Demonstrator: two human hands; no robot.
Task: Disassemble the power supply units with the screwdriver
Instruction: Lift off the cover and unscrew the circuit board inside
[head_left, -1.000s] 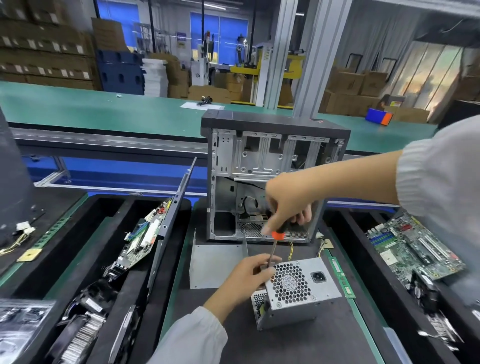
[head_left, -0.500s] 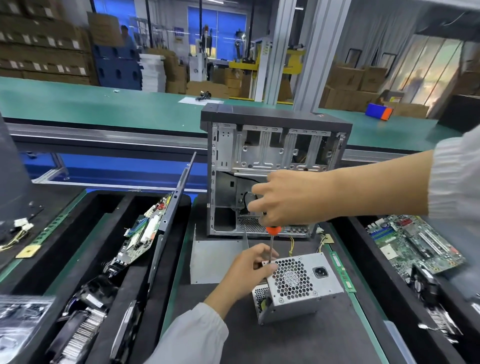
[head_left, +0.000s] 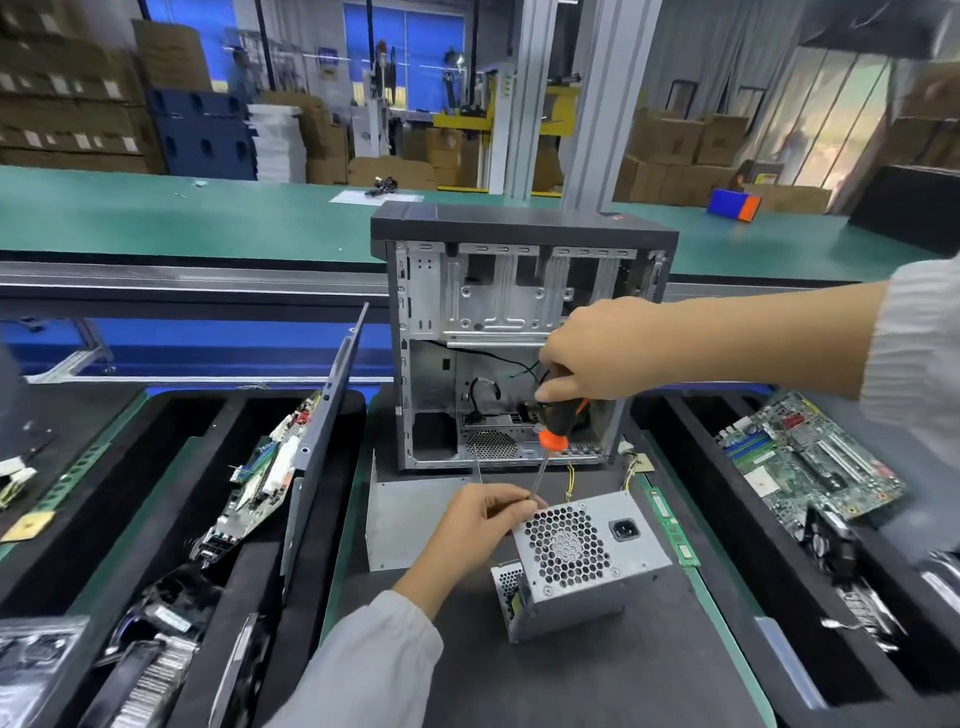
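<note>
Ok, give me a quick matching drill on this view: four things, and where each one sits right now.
Things:
1. screwdriver
2. power supply unit
3. computer case
4. green motherboard

Places:
A. upright behind the power supply unit
B. lying in the right-hand tray
C. gripped in the right hand
D. on the dark mat, steadied by the left hand

Pairs: 1-C, 2-D, 3-A, 4-B

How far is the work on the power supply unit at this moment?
Done: the power supply unit already lies out of the computer case, on the mat. In hand: the right hand grips the screwdriver, its tip at the unit's top left corner, where the left hand pinches the shaft. Left: the unit's cover looks closed, so opening it remains.
</note>
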